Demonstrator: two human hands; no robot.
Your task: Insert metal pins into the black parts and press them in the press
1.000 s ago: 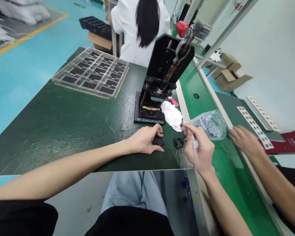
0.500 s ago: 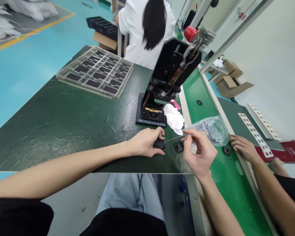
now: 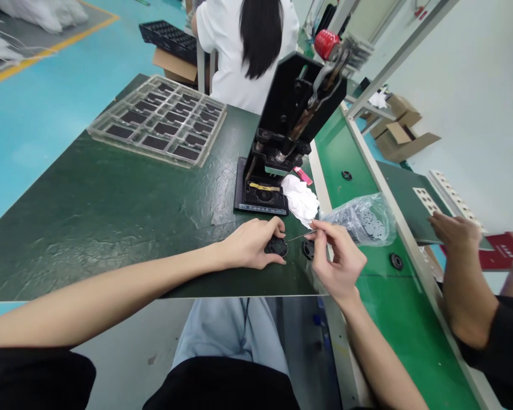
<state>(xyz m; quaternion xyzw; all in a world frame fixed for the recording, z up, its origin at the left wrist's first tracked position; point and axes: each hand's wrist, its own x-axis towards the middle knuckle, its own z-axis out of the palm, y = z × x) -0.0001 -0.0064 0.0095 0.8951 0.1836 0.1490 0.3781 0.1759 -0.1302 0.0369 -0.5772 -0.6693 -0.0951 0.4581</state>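
My left hand [image 3: 251, 242] rests on the dark green table [image 3: 111, 210] and pinches a small round black part [image 3: 277, 246] between thumb and fingers. My right hand [image 3: 337, 259] holds a thin metal pin-like tool [image 3: 300, 236] whose tip points at that part. A second round black part [image 3: 308, 249] lies on the table between my two hands, partly behind the fingers of my right hand.
A black hand press [image 3: 293, 114] with a red knob stands behind, a white crumpled cloth [image 3: 300, 199] and a clear bag of parts [image 3: 359, 219] beside it. A clear compartment tray [image 3: 160, 119] lies far left. A co-worker's hand [image 3: 453, 230] reaches over the green conveyor [image 3: 389, 307]; another person sits ahead.
My right hand brought the thin tool leftward to the part in my left hand. The co-worker's hand pulled back to the right, leaving a round black part on the conveyor.
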